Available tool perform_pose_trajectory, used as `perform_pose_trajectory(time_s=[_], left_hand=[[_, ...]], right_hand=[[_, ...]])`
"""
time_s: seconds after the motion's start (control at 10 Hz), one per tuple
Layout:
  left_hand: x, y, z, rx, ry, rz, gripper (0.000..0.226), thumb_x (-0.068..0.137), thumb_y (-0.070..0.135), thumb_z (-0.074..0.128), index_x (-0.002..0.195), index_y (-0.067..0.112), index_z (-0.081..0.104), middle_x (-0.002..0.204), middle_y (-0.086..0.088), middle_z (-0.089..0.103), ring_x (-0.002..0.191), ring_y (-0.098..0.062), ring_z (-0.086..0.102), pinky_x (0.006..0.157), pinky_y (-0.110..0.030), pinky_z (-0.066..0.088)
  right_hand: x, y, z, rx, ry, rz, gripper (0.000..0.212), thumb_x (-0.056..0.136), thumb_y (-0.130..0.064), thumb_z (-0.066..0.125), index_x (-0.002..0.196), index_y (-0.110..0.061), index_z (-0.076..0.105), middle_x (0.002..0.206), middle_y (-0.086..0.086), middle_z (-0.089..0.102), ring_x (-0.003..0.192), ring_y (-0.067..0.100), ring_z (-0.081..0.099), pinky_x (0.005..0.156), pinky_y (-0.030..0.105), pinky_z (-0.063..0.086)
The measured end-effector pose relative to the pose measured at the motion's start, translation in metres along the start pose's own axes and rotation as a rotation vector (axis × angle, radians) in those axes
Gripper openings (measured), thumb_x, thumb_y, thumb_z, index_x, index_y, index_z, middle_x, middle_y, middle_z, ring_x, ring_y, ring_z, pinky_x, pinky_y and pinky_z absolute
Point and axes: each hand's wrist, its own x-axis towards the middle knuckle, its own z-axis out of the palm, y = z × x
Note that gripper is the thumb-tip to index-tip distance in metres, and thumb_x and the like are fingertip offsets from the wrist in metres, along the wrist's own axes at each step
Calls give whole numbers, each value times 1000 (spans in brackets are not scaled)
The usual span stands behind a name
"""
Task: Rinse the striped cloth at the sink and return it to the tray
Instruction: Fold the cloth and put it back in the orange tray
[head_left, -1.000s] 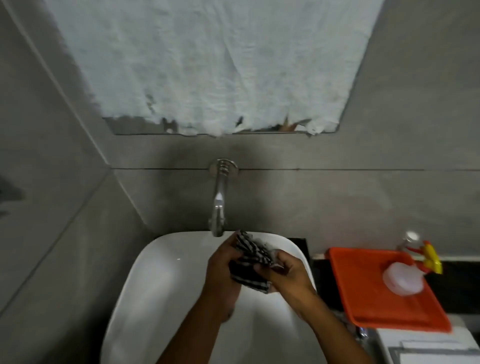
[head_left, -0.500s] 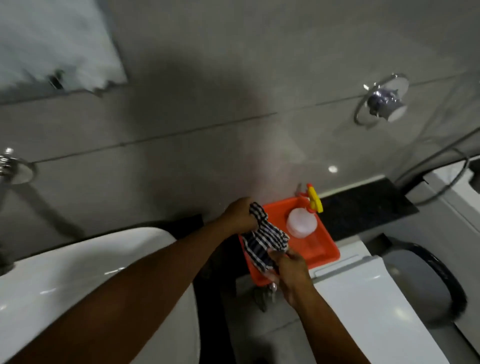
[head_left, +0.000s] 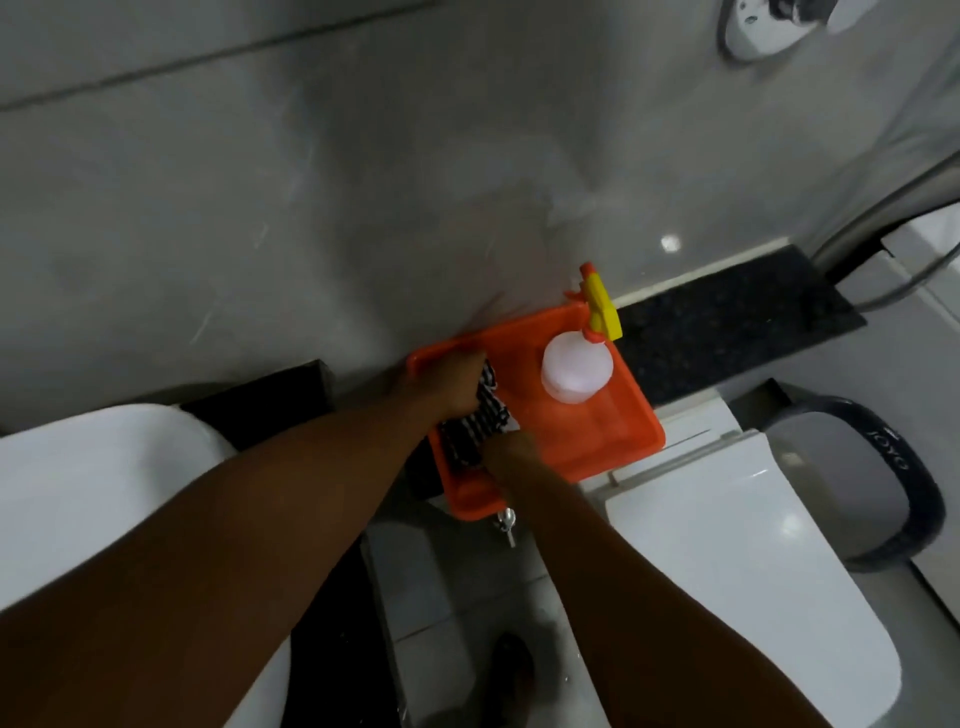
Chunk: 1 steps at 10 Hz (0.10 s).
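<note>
The black-and-white striped cloth (head_left: 475, 426) is bunched over the left half of the orange tray (head_left: 618, 436). My left hand (head_left: 449, 382) grips its upper end near the tray's far left corner. My right hand (head_left: 511, 454) holds its lower end near the tray's front edge. Whether the cloth rests on the tray floor is hidden by my hands. The white sink (head_left: 98, 499) is at the left, behind my left forearm.
A white spray bottle (head_left: 575, 370) with a yellow and orange trigger lies in the tray's right half. The tray sits on a white toilet cistern above the closed toilet lid (head_left: 737, 566). A dark bin (head_left: 862, 478) stands at the right, a black ledge (head_left: 727, 317) behind.
Both hands carried the cloth from under the tap at the sink rightward, then lowered it into the left half of the orange tray. The view swung right with them.
</note>
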Motion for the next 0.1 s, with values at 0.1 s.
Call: perform_pose_trajectory(time_s=[0.1], left_hand=[[-20, -4, -8, 87, 47, -6, 51, 78, 13, 62, 127, 7, 48, 136, -19, 55, 126, -38, 53, 107, -51, 44]], right_hand=[[-14, 0, 2, -39, 12, -31, 35, 103, -20, 49, 134, -4, 51, 133, 22, 61, 121, 37, 60, 104, 44, 51]])
